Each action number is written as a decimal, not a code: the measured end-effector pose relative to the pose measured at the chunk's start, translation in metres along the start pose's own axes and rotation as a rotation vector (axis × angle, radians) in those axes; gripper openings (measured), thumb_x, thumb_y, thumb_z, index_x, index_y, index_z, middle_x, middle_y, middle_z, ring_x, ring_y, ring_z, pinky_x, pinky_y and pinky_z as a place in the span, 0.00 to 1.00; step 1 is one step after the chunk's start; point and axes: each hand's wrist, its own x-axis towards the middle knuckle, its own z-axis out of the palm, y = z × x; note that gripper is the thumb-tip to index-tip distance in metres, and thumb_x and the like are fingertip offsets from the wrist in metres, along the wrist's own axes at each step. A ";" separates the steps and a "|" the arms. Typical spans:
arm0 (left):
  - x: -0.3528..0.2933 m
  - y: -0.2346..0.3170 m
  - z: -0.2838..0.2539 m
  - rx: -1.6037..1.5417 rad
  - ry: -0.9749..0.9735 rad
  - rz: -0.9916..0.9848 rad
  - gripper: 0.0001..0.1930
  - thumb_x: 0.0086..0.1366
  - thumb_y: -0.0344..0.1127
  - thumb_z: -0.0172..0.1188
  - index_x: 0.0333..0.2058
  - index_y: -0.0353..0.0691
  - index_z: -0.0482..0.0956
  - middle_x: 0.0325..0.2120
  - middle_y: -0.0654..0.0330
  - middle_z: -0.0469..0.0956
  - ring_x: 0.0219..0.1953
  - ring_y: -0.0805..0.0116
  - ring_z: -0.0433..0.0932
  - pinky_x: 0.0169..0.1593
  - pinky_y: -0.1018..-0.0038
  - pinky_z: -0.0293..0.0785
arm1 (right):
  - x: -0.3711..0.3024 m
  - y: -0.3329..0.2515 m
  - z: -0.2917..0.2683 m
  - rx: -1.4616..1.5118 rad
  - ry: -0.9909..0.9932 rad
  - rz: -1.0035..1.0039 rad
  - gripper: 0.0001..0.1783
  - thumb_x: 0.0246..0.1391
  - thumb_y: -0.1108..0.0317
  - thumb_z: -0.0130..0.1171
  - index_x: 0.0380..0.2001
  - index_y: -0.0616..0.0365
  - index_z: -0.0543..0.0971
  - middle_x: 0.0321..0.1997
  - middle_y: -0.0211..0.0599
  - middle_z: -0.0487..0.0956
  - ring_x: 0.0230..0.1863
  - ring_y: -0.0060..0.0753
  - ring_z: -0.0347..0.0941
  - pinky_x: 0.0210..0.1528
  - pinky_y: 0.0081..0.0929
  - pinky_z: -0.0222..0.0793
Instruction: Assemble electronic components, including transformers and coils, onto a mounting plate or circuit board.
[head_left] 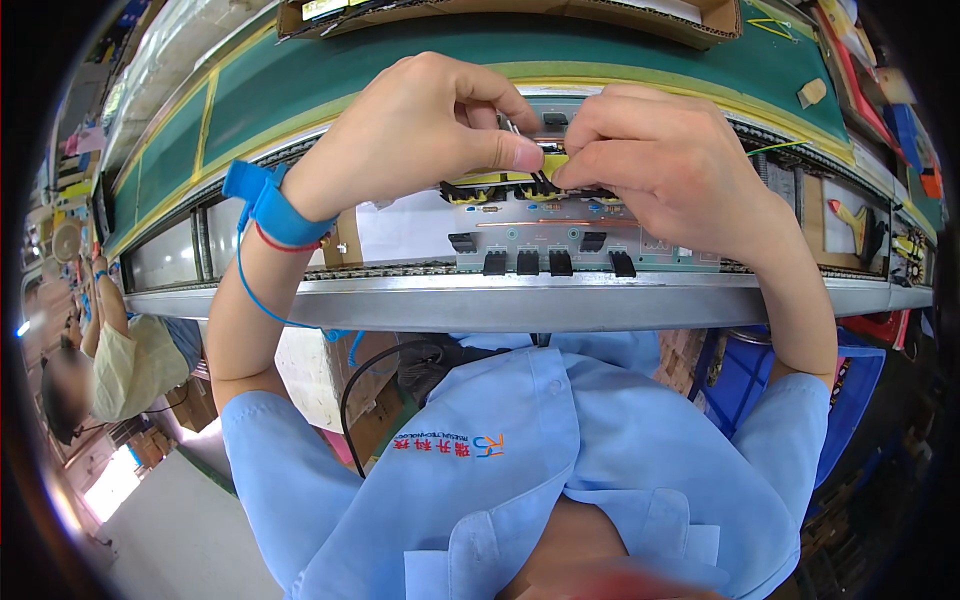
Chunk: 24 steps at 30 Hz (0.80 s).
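Observation:
A grey circuit board [545,240] lies on the conveyor line in front of me, partly covered by my hands. My left hand [430,130], with a blue wrist strap [288,212], bends over its left part, thumb and fingers pinched together. My right hand [665,165] comes from the right, its thumb and index finger pinched close to the left thumb. Dark thin pieces show between the fingertips, too small and covered to name. Just below them, black-and-yellow components [470,193] stand in a row on the board. Several black upright parts [560,263] line its near edge.
Chain rails and a metal edge [420,303] run along my side of the line. Beyond lies a green work surface [400,55] with a cardboard box [690,20] on it. Farther right is a yellow-and-red tool [850,225]. Another person [135,365] sits at the far left.

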 end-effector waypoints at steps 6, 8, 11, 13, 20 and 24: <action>0.012 -0.006 -0.006 -0.032 -0.215 0.088 0.12 0.58 0.37 0.67 0.36 0.36 0.81 0.22 0.69 0.74 0.27 0.80 0.67 0.34 0.79 0.66 | -0.001 -0.003 0.005 0.025 0.035 -0.008 0.10 0.38 0.76 0.59 0.28 0.52 0.81 0.28 0.28 0.73 0.34 0.36 0.74 0.31 0.34 0.68; 0.006 -0.010 -0.002 0.002 -0.205 0.126 0.11 0.58 0.36 0.67 0.36 0.35 0.80 0.26 0.67 0.75 0.29 0.79 0.69 0.36 0.78 0.67 | -0.004 -0.002 0.006 0.011 0.041 -0.001 0.10 0.38 0.77 0.59 0.28 0.52 0.81 0.29 0.28 0.73 0.34 0.36 0.74 0.31 0.34 0.68; -0.014 -0.008 0.004 -0.066 0.066 0.174 0.12 0.51 0.31 0.69 0.33 0.35 0.78 0.31 0.63 0.76 0.35 0.74 0.73 0.42 0.77 0.70 | -0.007 -0.003 0.009 0.025 0.081 0.009 0.10 0.38 0.77 0.59 0.28 0.53 0.81 0.30 0.30 0.73 0.35 0.37 0.74 0.32 0.33 0.68; -0.028 -0.017 0.005 0.072 0.223 0.271 0.13 0.50 0.32 0.71 0.34 0.36 0.79 0.29 0.62 0.77 0.33 0.69 0.74 0.41 0.74 0.70 | -0.007 -0.003 0.009 0.038 0.091 -0.023 0.11 0.36 0.78 0.59 0.29 0.58 0.81 0.31 0.34 0.75 0.32 0.38 0.73 0.32 0.32 0.69; -0.052 -0.015 0.037 0.542 0.468 0.457 0.14 0.45 0.33 0.72 0.33 0.45 0.81 0.35 0.64 0.75 0.40 0.59 0.73 0.51 0.62 0.66 | -0.009 0.000 0.009 0.064 0.084 -0.033 0.12 0.35 0.79 0.59 0.29 0.59 0.81 0.31 0.34 0.75 0.33 0.38 0.73 0.32 0.31 0.68; -0.053 -0.018 0.048 0.639 0.582 0.474 0.12 0.45 0.31 0.70 0.32 0.47 0.80 0.36 0.65 0.74 0.41 0.63 0.74 0.59 0.59 0.58 | -0.008 -0.003 0.009 0.047 0.087 -0.015 0.13 0.35 0.81 0.58 0.29 0.58 0.82 0.31 0.34 0.75 0.32 0.37 0.73 0.31 0.30 0.68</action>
